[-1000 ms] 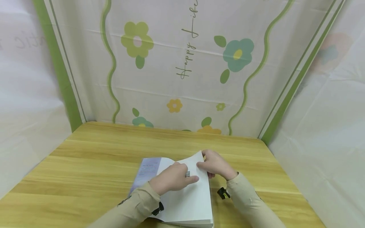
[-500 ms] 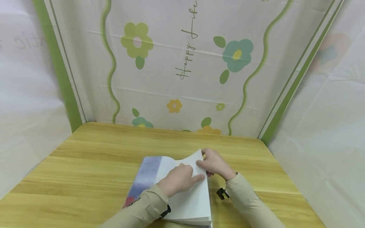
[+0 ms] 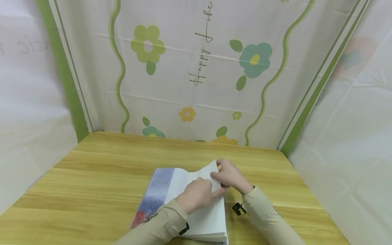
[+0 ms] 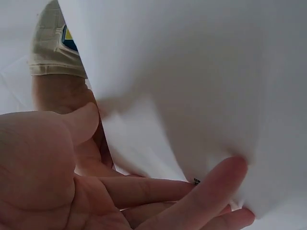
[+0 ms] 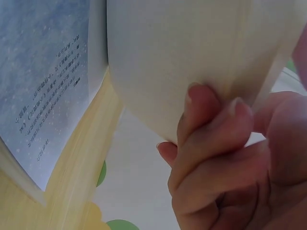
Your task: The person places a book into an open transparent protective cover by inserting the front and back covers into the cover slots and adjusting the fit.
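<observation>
Head view: an open book (image 3: 177, 185) on the table (image 3: 92, 190) — probably heavy, its pages (image 3: 212, 217) light, bendy, easily creased; best pinched near the book's far right corner, where the right hand (image 3: 230, 175) clamps them — left hand (image 3: 197, 195) gripping nothing, fingers against them.

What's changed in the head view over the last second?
The left hand moved to the person's right across the white page, bringing its thumb to the page's right edge. With its sleeve moved too, more of the flap shows, including a red patch. Nothing was visibly let go. The right hand stayed pinching near the far right corner.
</observation>
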`<move>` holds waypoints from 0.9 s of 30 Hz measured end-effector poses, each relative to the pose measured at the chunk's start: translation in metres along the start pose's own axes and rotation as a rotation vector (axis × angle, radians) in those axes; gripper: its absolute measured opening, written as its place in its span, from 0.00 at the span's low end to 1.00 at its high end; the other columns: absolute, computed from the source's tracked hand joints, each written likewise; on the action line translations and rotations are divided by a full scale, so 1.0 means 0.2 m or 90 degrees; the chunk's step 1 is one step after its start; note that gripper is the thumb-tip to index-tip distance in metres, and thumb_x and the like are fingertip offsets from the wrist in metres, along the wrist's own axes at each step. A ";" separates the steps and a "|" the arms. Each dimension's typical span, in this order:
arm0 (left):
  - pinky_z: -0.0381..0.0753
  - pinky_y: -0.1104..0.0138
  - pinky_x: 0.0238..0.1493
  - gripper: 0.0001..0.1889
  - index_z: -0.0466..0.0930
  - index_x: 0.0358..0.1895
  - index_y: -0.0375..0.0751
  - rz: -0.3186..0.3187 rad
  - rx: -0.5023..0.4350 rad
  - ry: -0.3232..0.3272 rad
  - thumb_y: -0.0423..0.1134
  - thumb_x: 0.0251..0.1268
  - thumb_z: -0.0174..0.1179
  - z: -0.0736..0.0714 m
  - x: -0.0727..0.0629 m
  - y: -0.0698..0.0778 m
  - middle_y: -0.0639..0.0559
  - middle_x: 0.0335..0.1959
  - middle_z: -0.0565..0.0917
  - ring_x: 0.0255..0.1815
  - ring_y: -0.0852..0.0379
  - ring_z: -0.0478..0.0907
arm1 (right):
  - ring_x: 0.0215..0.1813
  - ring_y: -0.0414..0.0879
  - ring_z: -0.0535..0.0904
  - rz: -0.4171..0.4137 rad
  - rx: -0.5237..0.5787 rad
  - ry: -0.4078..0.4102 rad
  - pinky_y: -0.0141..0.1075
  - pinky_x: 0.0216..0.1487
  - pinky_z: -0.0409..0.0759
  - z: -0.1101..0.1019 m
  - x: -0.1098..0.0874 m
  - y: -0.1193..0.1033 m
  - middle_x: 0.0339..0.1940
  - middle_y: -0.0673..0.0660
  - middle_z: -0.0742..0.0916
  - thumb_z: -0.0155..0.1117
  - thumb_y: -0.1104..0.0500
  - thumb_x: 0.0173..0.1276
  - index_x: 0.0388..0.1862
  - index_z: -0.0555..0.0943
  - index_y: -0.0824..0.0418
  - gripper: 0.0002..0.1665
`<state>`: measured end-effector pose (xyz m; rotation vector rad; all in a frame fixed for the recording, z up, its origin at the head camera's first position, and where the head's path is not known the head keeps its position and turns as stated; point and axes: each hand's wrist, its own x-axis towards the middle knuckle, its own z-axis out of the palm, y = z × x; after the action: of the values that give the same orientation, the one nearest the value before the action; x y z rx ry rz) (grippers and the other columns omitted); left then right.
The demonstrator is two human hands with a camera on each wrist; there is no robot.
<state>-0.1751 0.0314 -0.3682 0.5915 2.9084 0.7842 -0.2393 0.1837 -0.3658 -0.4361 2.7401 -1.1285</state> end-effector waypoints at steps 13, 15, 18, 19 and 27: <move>0.72 0.65 0.18 0.14 0.79 0.28 0.50 0.032 0.026 0.041 0.54 0.67 0.59 0.04 0.03 0.07 0.53 0.18 0.74 0.20 0.56 0.71 | 0.08 0.42 0.70 -0.002 -0.006 -0.005 0.35 0.09 0.71 0.00 0.00 0.00 0.08 0.54 0.78 0.62 0.65 0.62 0.48 0.75 0.69 0.15; 0.71 0.66 0.17 0.12 0.78 0.27 0.48 0.034 0.033 0.057 0.50 0.65 0.60 0.04 0.03 0.07 0.52 0.17 0.74 0.18 0.57 0.70 | 0.08 0.42 0.70 0.000 -0.006 -0.006 0.34 0.09 0.69 0.00 0.00 -0.01 0.08 0.55 0.78 0.62 0.65 0.62 0.48 0.75 0.69 0.16; 0.70 0.66 0.15 0.11 0.76 0.23 0.47 0.027 0.038 0.067 0.44 0.63 0.59 0.04 0.04 0.08 0.50 0.17 0.73 0.17 0.57 0.69 | 0.08 0.42 0.70 0.001 -0.007 -0.004 0.33 0.09 0.69 0.00 0.00 -0.01 0.08 0.55 0.78 0.62 0.65 0.62 0.49 0.75 0.70 0.17; 0.70 0.66 0.15 0.12 0.75 0.22 0.46 0.024 0.042 0.068 0.44 0.62 0.59 0.04 0.04 0.08 0.50 0.17 0.73 0.17 0.57 0.69 | 0.08 0.42 0.70 0.001 -0.006 -0.003 0.33 0.09 0.69 0.00 0.00 -0.01 0.08 0.55 0.78 0.62 0.65 0.62 0.49 0.75 0.70 0.16; 0.68 0.68 0.14 0.09 0.75 0.22 0.48 0.026 0.043 0.077 0.40 0.59 0.60 0.03 0.04 0.11 0.55 0.15 0.70 0.16 0.59 0.67 | 0.11 0.42 0.74 0.010 0.023 0.009 0.36 0.15 0.77 0.00 0.00 -0.01 0.11 0.55 0.79 0.63 0.65 0.61 0.45 0.77 0.69 0.14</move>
<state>-0.1744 0.0544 -0.3631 0.6324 3.0529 0.7530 -0.2396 0.1829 -0.3648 -0.4039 2.7255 -1.1784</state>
